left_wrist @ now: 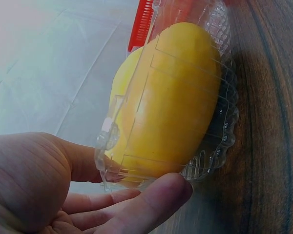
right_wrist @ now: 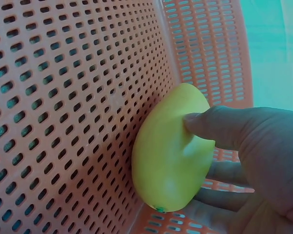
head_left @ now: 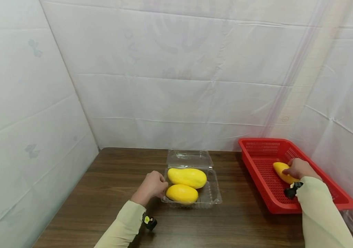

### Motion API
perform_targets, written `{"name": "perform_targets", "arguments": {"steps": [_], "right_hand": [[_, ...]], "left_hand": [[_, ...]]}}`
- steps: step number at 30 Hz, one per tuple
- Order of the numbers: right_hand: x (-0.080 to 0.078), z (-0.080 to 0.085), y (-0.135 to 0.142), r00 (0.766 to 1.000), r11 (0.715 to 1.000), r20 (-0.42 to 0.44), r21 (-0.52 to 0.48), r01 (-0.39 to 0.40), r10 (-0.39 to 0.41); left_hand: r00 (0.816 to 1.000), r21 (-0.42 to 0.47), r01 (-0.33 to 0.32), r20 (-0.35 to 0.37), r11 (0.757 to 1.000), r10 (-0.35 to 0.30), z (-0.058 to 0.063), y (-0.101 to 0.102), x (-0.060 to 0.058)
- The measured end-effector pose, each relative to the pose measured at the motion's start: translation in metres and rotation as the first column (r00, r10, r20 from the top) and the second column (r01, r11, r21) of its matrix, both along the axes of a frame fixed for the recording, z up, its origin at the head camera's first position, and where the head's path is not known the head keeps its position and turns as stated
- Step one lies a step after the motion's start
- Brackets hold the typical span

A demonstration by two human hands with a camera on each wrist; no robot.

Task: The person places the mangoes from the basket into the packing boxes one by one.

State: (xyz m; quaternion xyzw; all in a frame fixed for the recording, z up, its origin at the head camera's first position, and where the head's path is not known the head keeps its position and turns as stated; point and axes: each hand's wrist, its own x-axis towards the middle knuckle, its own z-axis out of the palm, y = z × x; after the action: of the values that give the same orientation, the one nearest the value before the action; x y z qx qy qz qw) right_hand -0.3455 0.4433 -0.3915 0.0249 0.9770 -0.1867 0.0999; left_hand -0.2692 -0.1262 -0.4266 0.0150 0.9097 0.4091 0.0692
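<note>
Two yellow mangoes lie side by side in a clear plastic clamshell box (head_left: 210, 193), its lid (head_left: 190, 159) folded back toward the wall. The rear mango (head_left: 187, 177) is the longer one; the front mango (head_left: 182, 194) sits by the near rim. My left hand (head_left: 153, 186) pinches the box's left edge, thumb and fingers on either side of the plastic in the left wrist view. Inside the red basket (head_left: 258, 179), my right hand (head_left: 301, 169) grips a third mango (right_wrist: 168, 151), thumb on its upper side and fingers curled beneath. This mango lies close against the perforated basket floor.
The box and basket stand on a dark wooden table (head_left: 108, 182), the basket at its right end. White sheeting (head_left: 164, 86) hangs behind and along both sides. A strip of bare wood lies between box and basket.
</note>
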Motion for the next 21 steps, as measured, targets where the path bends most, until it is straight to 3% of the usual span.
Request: {"name": "perform_targets", "arguments": {"steps": [21], "right_hand": [[0.0070, 0.0005, -0.0103, 0.998, 0.993, 0.028, -0.100, 0.058, -0.056]], "left_hand": [[1.000, -0.002, 0.000, -0.006, 1.000, 0.000, -0.0011, -0.0004, 0.0002]]}}
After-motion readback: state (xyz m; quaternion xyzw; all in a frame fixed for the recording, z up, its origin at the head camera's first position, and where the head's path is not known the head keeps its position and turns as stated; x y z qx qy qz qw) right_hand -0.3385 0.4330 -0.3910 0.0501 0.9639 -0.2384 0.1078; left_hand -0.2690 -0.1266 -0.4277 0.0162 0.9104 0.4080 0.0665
